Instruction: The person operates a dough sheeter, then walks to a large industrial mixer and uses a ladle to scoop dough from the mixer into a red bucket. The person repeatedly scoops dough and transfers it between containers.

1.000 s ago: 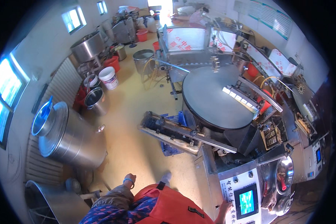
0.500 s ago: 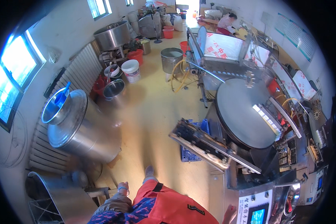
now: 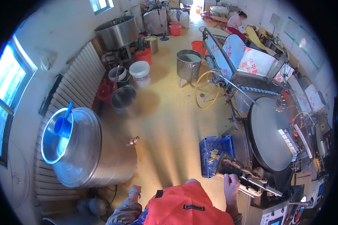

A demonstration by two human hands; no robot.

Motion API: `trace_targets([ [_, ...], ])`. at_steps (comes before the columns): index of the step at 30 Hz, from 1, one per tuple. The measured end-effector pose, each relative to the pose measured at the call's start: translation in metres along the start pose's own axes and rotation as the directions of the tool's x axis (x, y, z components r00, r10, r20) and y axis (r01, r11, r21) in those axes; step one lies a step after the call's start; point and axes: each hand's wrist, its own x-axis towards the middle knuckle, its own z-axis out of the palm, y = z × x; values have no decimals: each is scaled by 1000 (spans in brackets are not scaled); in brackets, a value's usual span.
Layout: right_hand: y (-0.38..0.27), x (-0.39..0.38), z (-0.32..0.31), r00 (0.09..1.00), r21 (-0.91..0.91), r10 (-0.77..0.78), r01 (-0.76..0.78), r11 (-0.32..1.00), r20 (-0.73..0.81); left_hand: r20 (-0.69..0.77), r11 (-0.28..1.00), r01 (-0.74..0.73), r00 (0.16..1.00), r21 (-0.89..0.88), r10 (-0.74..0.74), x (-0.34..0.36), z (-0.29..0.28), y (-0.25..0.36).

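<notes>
My left hand (image 3: 134, 193), with a light blue band at the wrist, hangs low beside my red apron (image 3: 178, 206). Its fingers are curled and nothing shows in them. Raised at my other side, my right hand (image 3: 231, 184) is loosely closed, also with nothing visible in it. Closest to it is a long dark metal trough (image 3: 238, 168) with pale residue along its edge; I cannot tell whether they touch. Beyond the trough lies the large round grey griddle plate (image 3: 270, 131) of a machine. A blue plastic crate (image 3: 202, 157) with pale scraps inside stands on the floor by the trough.
On the left, a big steel drum (image 3: 112, 161) carries a steel bowl (image 3: 47, 150) with a blue scoop (image 3: 62, 125). Farther off are a white bucket (image 3: 141, 75), a steel pot (image 3: 188, 69) on legs and a yellow hose (image 3: 204, 107). A co-worker (image 3: 234, 24) sits at the back right.
My view has moved forward and turned, so the drum and griddle stand nearer. My right hand has risen into clearer view beside the trough. The crate now shows more fully.
</notes>
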Motion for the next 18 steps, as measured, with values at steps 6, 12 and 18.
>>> trace_targets([
  [6,-29,103,93,997,89,4,-11,996,83,104,993,60,993,-99,-50,72,-41,87],
  [12,-41,261,209,972,124,-17,-13,992,233,97,924,262,965,-280,-244,149,-144,174],
  [18,-62,398,293,874,185,-36,-63,981,485,121,775,299,952,-556,-280,235,-248,208],
])
